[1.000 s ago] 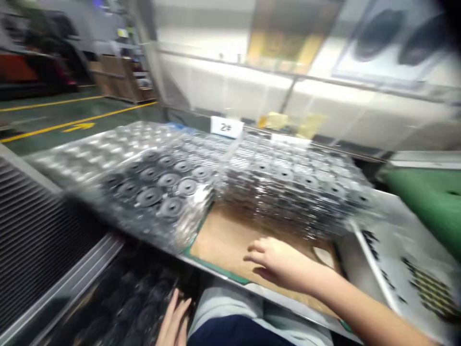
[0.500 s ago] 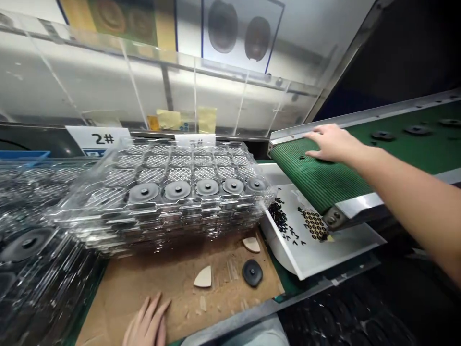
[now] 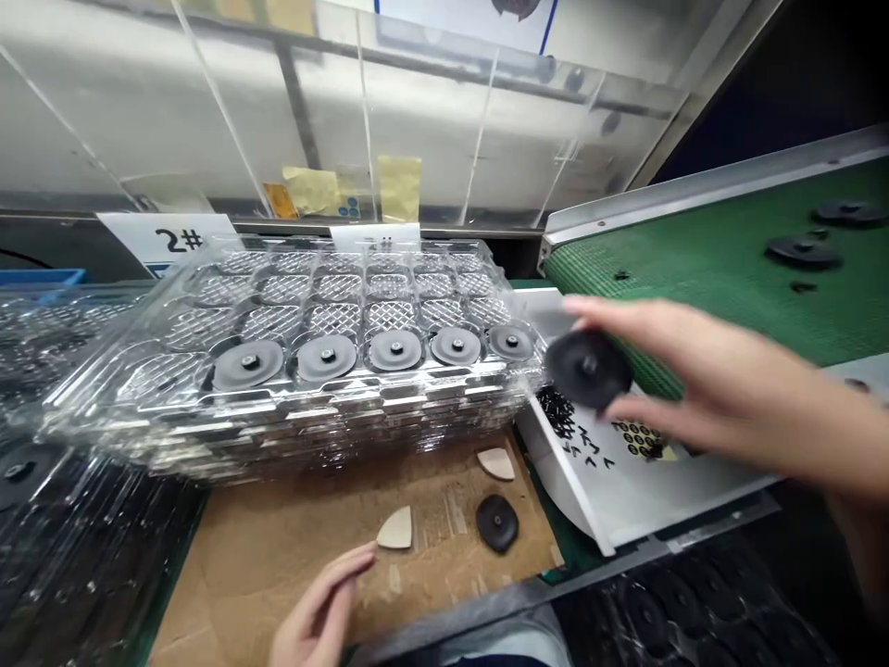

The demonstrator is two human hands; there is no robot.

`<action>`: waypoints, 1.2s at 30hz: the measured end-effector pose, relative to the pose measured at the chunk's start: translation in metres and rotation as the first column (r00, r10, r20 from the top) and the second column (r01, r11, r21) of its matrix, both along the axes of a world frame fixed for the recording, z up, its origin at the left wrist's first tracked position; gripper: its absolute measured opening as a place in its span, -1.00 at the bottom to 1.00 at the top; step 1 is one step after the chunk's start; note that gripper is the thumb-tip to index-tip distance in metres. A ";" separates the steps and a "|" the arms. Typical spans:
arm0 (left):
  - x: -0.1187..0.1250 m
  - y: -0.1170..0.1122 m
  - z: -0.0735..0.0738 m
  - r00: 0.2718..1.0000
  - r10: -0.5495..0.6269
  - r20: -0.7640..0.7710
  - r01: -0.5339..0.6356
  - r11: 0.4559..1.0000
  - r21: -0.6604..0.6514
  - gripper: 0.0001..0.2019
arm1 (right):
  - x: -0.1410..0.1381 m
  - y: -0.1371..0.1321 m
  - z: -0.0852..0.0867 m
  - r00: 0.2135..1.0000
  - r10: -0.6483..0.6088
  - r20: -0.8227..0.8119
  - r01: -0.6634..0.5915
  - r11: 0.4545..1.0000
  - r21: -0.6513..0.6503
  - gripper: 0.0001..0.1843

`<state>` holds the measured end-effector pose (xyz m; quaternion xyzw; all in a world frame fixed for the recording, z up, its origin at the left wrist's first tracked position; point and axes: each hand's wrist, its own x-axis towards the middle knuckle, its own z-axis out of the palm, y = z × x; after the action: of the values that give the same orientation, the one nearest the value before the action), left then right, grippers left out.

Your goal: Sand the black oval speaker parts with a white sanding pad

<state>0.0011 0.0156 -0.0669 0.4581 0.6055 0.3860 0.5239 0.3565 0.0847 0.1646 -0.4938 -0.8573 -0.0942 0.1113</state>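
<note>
A black rounded disc (image 3: pixel 590 369) with a small central hub is held at its edge between the thumb and fingers of my right hand (image 3: pixel 701 380), above the white tray's left side. My left hand (image 3: pixel 326 602) is low over the brown cardboard (image 3: pixel 243 547), fingers stretched out and holding nothing. Its fingertips come right up to a cream wedge-shaped piece (image 3: pixel 395 529); whether they touch it I cannot tell. Another black disc (image 3: pixel 497 522) lies on the cardboard, below a second cream piece (image 3: pixel 495 463). Grey discs (image 3: pixel 326 356) fill several front pockets of the stacked clear plastic trays (image 3: pixel 278 394).
A green conveyor belt (image 3: pixel 722 278) at right carries black discs (image 3: pixel 804 251) and small parts. Below it, a white tray (image 3: pixel 667 500) contains small black clips (image 3: pixel 559 412) and a sheet of round stickers (image 3: pixel 639 435). More clear trays (image 3: pixel 69 371) stand at left.
My right hand has come from the belt toward the clear trays and now holds a black disc. My left hand has moved right, up to the cream wedge. The camera view has shifted.
</note>
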 end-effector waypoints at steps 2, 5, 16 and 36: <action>0.032 0.002 0.030 0.942 0.000 0.334 0.063 0.982 -0.177 -0.71 | -0.042 -0.030 -0.030 0.990 0.109 -0.085 -0.113 0.992 -0.053 -0.45; 0.065 0.005 0.059 0.725 0.002 0.688 0.272 0.918 -0.289 -0.53 | -0.080 -0.058 -0.077 0.958 0.162 -0.237 -0.199 0.970 -0.139 -0.43; 0.077 0.005 0.048 0.740 -0.010 0.673 0.380 0.832 -0.405 -0.60 | -0.093 -0.111 -0.162 0.773 -0.435 -0.462 0.073 0.784 -0.617 -0.10; 0.115 0.004 0.034 0.920 -0.091 0.382 0.277 0.839 -0.468 -0.63 | 0.028 -0.172 -0.266 0.382 -0.863 -0.330 0.716 0.502 -0.485 -0.61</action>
<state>0.1164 0.0197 -0.0329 0.2839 0.5376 0.2318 0.7594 0.3843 -0.0871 -0.1010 -0.8586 -0.4476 0.1202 0.2193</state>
